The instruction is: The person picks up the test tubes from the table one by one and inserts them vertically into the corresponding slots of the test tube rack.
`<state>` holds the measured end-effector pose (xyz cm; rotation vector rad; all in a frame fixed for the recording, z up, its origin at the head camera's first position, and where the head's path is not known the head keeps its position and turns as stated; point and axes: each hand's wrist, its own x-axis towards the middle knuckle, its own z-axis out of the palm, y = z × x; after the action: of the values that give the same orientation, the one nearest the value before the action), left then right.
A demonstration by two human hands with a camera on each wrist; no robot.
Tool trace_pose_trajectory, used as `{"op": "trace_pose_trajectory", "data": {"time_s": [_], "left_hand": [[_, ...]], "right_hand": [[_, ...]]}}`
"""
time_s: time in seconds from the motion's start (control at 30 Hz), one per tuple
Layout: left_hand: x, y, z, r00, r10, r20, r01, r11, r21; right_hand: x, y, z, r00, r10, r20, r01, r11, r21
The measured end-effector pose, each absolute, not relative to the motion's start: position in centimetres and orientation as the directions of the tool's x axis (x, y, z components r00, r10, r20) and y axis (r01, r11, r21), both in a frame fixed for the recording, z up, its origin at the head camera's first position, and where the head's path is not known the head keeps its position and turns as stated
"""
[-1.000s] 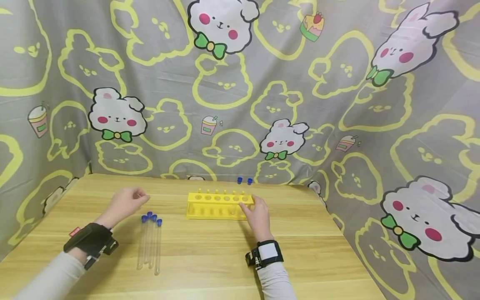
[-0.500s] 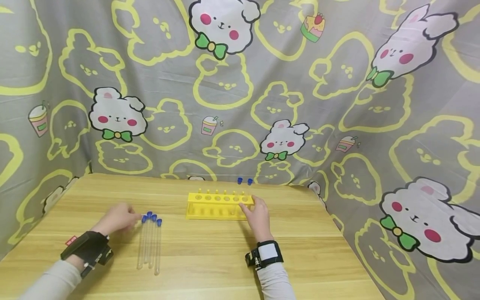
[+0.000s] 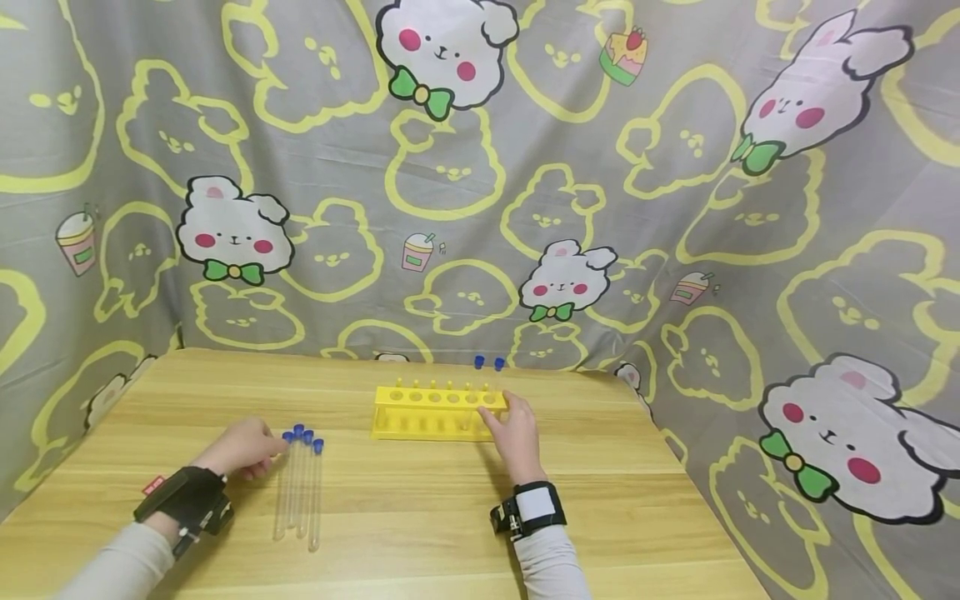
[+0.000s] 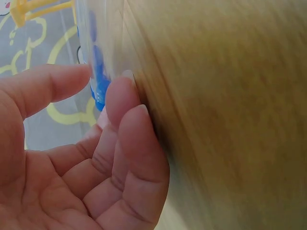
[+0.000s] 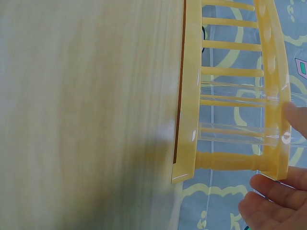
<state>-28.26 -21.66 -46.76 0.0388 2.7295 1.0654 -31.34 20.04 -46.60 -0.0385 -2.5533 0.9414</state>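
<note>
- My left hand (image 3: pixel 242 448) lies on the worktop (image 3: pixel 420 508), thumb and fingers pinching the blue cap end of the leftmost of four tubes (image 3: pixel 300 487).
- Those clear tubes lie side by side, caps pointing away from me.
- My right hand (image 3: pixel 515 433) rests with straight fingers against the right end of the yellow rack (image 3: pixel 438 412).
- Two blue-capped tubes (image 3: pixel 489 363) stand in the rack near that end.

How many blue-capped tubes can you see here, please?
6: four tubes lie side by side on the table by the left hand; two tubes stand in the rack, at its right end, by the right hand.
</note>
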Motion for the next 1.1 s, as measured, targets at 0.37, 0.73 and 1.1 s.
{"op": "trace_pose_trajectory", "data": {"time_s": [0.37, 0.73, 1.1], "left_hand": [[-28.22, -21.31, -46.80, -0.978, 0.094, -0.187, -0.059, 0.736, 0.675], [-28.22, -21.05, -46.91, -0.982, 0.074, -0.172, -0.064, 0.729, 0.681], [-28.14, -20.75, -46.89, -0.985, 0.039, -0.169, -0.089, 0.722, 0.686]], "right_hand": [[-31.27, 19.95, -46.57, -0.912, 0.167, 0.374, -0.119, 0.765, -0.633], [-31.34, 19.96, -46.55, -0.917, 0.162, 0.364, -0.120, 0.758, -0.641], [-31.33, 19.95, -46.44, -0.923, 0.174, 0.344, -0.103, 0.748, -0.655]]}}
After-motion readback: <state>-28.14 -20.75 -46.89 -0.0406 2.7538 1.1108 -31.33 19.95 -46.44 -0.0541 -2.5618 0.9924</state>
